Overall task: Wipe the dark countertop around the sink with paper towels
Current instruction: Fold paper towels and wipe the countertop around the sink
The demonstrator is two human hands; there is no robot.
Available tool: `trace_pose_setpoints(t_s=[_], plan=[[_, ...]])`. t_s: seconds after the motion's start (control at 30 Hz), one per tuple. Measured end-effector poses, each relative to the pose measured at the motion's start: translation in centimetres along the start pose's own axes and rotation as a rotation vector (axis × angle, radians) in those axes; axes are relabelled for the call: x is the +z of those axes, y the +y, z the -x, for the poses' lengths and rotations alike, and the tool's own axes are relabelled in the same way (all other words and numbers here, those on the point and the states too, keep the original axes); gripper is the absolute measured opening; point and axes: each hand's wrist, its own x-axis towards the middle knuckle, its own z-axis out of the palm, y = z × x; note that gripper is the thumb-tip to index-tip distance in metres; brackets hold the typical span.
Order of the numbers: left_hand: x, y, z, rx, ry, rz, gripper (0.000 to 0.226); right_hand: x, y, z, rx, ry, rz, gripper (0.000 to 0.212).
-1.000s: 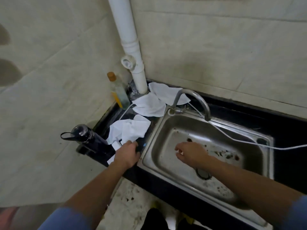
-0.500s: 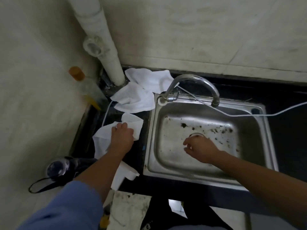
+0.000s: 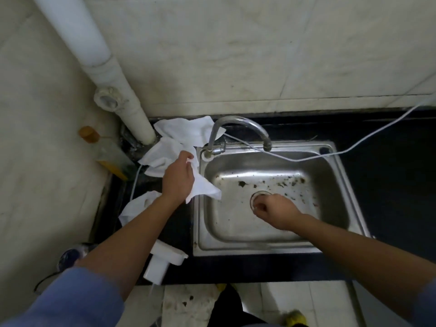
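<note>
My left hand (image 3: 178, 179) grips a white paper towel (image 3: 203, 187) whose loose corner hangs over the left rim of the steel sink (image 3: 339, 180). More paper towels (image 3: 186, 132) lie bunched on the dark countertop (image 3: 387, 175) behind the hand, at the foot of the pipe. Another towel (image 3: 136, 205) lies on the counter under my left forearm. My right hand (image 3: 274, 214) is inside the basin, fingers curled over the drain (image 3: 257, 197); whether it holds anything I cannot tell. Dark debris is scattered on the basin floor.
A curved tap (image 3: 238, 128) arches over the sink's back edge. A white cable (image 3: 354, 147) crosses the sink to the right. A white pipe (image 3: 111, 76) runs down the corner. A bottle with an orange cap (image 3: 103, 149) and a white object (image 3: 162, 260) sit at the left.
My left hand has lifted a towel from the left counter and moved it back and right, toward the tap. My right hand stays at the drain. The view has tilted further downward.
</note>
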Motion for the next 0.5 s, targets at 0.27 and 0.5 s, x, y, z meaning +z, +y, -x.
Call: trace_pose_setpoints(t_s=[0.27,0.5], plan=[[9.4,14.3,4.4,0.241,-0.121,0.01,0.018,-1.0,12.1,13.5,0.227,0.106,-0.13,0.027],[22.0,27.2,11.0,0.32,-0.327,0.072,0.026,-0.7,24.5,27.5,0.456,0.201,-0.167,0.022]])
